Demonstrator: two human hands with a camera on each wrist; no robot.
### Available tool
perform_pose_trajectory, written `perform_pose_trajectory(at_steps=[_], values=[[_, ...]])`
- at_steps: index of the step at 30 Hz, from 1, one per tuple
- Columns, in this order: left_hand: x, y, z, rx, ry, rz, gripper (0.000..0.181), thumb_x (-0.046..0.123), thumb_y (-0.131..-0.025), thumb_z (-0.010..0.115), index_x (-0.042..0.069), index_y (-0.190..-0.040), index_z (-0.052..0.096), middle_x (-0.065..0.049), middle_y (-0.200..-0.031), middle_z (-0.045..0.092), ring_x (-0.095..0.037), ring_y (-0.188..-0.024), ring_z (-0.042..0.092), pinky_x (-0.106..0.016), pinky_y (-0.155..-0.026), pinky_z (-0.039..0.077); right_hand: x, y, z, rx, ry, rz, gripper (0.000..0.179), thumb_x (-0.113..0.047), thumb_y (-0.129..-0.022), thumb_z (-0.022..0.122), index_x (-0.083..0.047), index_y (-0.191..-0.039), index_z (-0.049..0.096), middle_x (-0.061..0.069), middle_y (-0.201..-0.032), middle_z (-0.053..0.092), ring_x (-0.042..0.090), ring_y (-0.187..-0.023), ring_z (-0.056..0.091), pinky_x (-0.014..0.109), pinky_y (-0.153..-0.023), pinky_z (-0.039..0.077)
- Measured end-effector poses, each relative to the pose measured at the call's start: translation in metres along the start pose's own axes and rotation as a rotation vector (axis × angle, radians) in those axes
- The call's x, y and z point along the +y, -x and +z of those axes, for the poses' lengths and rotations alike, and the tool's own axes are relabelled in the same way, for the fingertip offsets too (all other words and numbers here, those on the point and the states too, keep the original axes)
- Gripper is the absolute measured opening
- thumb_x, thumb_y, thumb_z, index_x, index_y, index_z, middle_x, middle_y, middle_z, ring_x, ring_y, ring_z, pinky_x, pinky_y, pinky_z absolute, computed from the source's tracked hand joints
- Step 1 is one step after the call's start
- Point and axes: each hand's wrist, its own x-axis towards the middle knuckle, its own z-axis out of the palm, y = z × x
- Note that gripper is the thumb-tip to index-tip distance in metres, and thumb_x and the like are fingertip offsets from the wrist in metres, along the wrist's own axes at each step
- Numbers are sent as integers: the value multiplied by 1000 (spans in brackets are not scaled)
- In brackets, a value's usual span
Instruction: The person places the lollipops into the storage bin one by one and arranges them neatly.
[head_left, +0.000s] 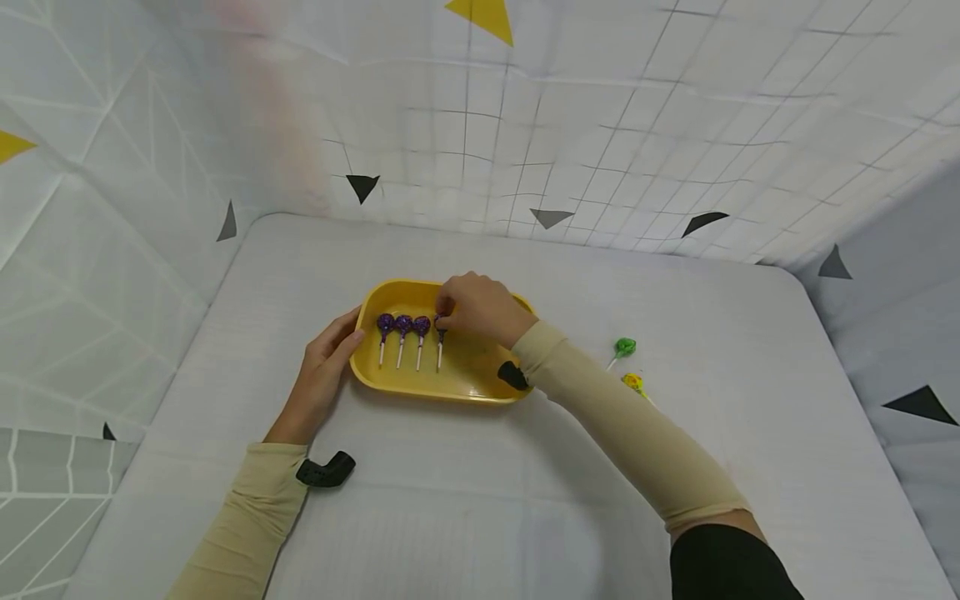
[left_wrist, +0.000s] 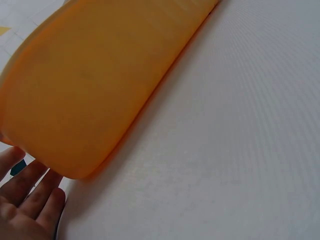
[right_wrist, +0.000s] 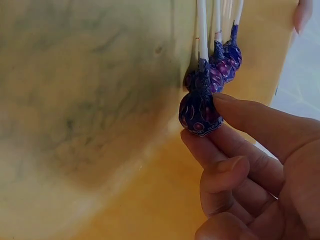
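Purple lollipops (head_left: 402, 322) lie toward the tray's (head_left: 465, 371) left edge; the right hand (head_left: 483, 308) pinches the rightmost by its head (right_wrist: 196, 115), leaving sticks (head_left: 418, 357) roughly parallel; the left hand's (head_left: 319, 375) extended fingers touch that edge, seemingly for steadiness.

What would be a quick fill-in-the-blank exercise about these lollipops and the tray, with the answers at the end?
1. The ____ hand pinches a purple lollipop in the yellow tray.
2. Counting the pinched one, the purple lollipops number ____.
3. Outside the tray, near a yellow lollipop, lies a ____ lollipop.

Missing words: right; four; green.
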Motion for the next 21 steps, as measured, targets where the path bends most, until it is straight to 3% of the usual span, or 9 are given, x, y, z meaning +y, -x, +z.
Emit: perform_pose_trajectory(at_steps=[21], values=[[2,0,1,0,-3,-10,51,33,-111,49,17,-158,43,-3,-164,43,-22,-154,37,-3,-113,35,-4,-5,6,-50,11,24,13,-29,-96,76,-16,-99,78,-3,-95,75,15,-83,66,30,-73,58]])
